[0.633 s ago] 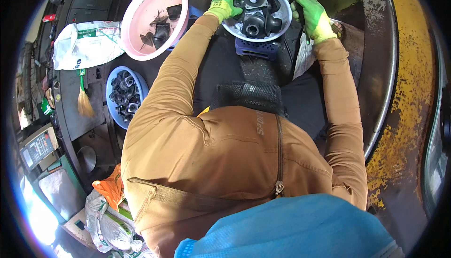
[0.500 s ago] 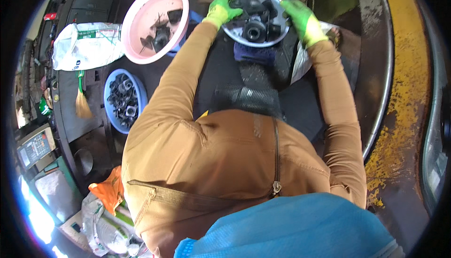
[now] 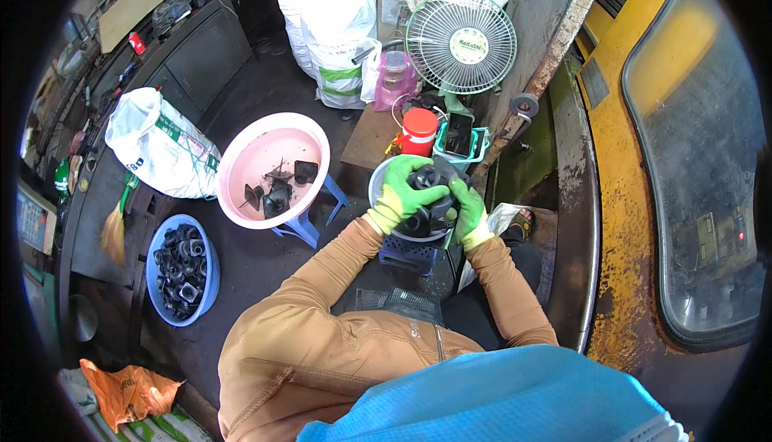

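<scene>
My left hand [image 3: 404, 193], in a green glove, curls its fingers over a black moulded part [image 3: 434, 193] from the left. From the other side my gloved right hand [image 3: 469, 215] closes on the same part, its thumb near the top. Both hands are over a pale blue basin [image 3: 375, 189] that holds more black parts, largely covered by the hands. This basin rests on a small blue plastic stool [image 3: 408, 255]. The exact kind of the parts is unclear; they look like rubber or plastic.
Left of me a pink basin [image 3: 233, 148] with a few black pieces stands on a blue stool [image 3: 299, 229]. A blue basin [image 3: 212, 281] full of black parts sits nearer. Ahead are a red jug [image 3: 419, 127], a teal basket [image 3: 480, 148], a fan [image 3: 462, 52] and white sacks [image 3: 334, 24].
My view has tilted up, bringing the fan and sacks into sight. My hands, earlier apart at the basin's two sides, have come together around a black part above it.
</scene>
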`<state>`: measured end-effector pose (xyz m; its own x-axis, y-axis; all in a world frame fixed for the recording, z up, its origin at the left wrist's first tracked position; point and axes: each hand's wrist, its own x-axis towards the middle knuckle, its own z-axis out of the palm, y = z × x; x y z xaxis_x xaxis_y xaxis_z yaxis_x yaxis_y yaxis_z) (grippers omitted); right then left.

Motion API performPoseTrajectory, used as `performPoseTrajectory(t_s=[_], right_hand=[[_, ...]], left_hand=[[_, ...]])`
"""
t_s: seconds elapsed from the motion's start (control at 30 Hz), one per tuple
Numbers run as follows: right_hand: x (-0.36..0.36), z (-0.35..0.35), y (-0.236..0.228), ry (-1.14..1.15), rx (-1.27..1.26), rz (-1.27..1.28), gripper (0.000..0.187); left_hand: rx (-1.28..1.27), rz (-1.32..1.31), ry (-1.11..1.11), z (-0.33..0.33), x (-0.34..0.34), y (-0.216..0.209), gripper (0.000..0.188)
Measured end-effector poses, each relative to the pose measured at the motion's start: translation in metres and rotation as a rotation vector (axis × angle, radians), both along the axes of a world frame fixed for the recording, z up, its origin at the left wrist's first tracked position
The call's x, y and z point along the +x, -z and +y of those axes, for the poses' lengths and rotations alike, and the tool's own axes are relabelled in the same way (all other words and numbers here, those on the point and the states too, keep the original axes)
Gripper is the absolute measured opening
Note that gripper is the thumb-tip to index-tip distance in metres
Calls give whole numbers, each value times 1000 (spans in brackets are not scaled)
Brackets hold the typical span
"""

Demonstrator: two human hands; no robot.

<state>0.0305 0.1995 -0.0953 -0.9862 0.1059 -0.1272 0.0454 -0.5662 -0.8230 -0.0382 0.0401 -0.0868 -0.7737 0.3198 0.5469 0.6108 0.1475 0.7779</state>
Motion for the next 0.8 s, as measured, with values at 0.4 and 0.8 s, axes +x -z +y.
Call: performPoseTrajectory(t_s=[0.4, 0.8], right_hand=[[32, -12, -7, -16, 126, -200, 41], [38, -29, 23, 242, 337, 487, 38]], left_hand=[[168, -144, 238, -4, 20, -56, 44], [195, -22, 135, 18, 69, -41, 51]])
